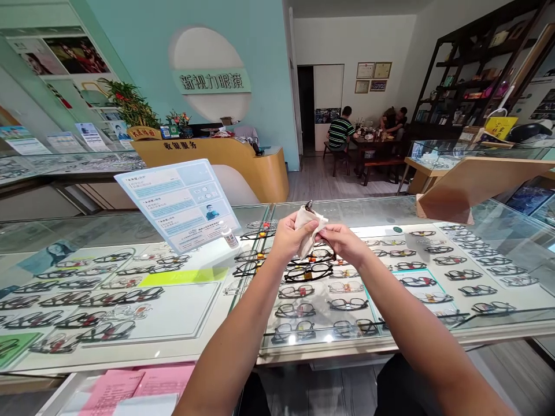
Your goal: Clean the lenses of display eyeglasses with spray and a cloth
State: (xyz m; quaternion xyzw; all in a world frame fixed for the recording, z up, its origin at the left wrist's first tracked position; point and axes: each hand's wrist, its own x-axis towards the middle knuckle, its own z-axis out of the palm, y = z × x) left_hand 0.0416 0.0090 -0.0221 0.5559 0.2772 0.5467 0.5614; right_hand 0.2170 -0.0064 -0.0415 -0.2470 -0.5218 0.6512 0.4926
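Observation:
Above the glass counter, my left hand (288, 238) is closed around a pale cloth (306, 238) folded over a pair of dark-framed eyeglasses (309, 205). One dark tip of the eyeglasses sticks out above the cloth; most of the frame is hidden. My right hand (344, 241) pinches at the cloth's right side, where a dark curved part of the eyeglasses shows just below the fingers. Under the hands, rows of eyeglasses (309, 271) lie in the display case. A small white bottle (229, 237) stands on the glass to the left.
A tilted blue and white information board (177, 205) stands on the counter (243, 211) at left. At right is a wooden stand (451, 199). Pink papers (143, 384) lie in an open drawer below. Several people (340, 134) sit around a far table.

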